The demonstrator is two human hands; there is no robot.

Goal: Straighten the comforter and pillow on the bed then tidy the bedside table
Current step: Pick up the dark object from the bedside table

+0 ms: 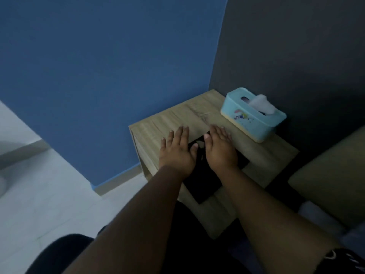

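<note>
A wooden bedside table stands in the corner of the room. On it lies a flat black object with a pale logo, like a folded dark cloth or case. My left hand and my right hand rest palm down on the black object, fingers spread and flat, gripping nothing. A light blue tissue box with a white tissue sticking up stands at the table's back right. The pillow and comforter are out of sight.
A blue wall stands left of the table and a dark grey wall behind it. An olive padded edge, likely the bed, is at the right. Pale tiled floor lies to the left. My dark-clothed legs are below.
</note>
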